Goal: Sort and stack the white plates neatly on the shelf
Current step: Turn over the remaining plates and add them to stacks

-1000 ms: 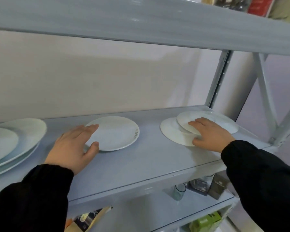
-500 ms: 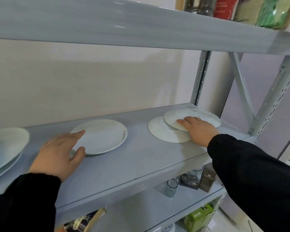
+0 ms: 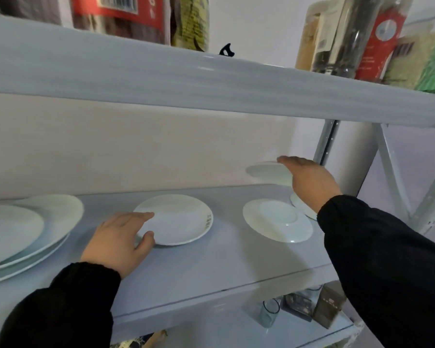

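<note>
My right hand [image 3: 310,179] holds a small white plate [image 3: 268,172] in the air above the right end of the grey shelf [image 3: 211,267]. Below it an upside-down white plate [image 3: 276,223] lies on the shelf, and another plate [image 3: 302,207] peeks out behind my sleeve. My left hand [image 3: 122,241] grips the left rim of the middle white plate [image 3: 178,218], which lies flat and has small dark marks on its right edge. A stack of larger white plates [image 3: 28,229] sits at the far left.
The shelf above [image 3: 211,81] hangs low over the plates and carries packets and bottles [image 3: 357,36]. Metal uprights [image 3: 327,144] stand at the right end. The shelf below holds a glass [image 3: 270,313] and small boxes [image 3: 328,306].
My right hand has lifted the top right plate off the shelf into the air. My left hand has closed onto the middle plate's rim. The view has tilted upward.
</note>
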A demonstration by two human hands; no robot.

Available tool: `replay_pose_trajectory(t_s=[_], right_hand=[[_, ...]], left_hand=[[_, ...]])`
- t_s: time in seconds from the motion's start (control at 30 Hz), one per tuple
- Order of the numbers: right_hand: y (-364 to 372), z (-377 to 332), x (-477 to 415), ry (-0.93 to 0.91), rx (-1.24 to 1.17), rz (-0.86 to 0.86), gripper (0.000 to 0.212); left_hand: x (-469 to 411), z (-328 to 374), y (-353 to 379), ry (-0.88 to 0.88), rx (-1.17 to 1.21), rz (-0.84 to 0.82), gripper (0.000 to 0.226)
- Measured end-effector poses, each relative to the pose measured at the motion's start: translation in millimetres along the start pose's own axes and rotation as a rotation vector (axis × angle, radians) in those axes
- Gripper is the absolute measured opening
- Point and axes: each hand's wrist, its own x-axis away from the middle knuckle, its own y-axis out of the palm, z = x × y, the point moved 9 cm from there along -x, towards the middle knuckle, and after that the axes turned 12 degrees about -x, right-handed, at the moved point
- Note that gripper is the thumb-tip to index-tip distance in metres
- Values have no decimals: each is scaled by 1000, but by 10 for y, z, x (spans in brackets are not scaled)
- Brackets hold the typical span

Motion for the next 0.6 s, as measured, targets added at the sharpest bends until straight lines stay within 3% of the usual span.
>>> replay_pose_trajectory(t_s=[0.1, 0.17, 0.37, 0.6], right_hand=[[-238, -302, -109, -3, -243, 262, 59], [-202, -417, -136, 104, -452, 301, 50], [520, -715, -62, 390, -1000, 149, 43], [1551, -685, 233, 814, -1396, -37, 43]], left_hand=[[-7, -13, 4, -6, -1, -1, 60], [-8, -10, 3, -1, -7, 0, 59], [-6, -6, -11, -5, -27, 12, 55], [-8, -39, -41, -66, 9, 28, 53]])
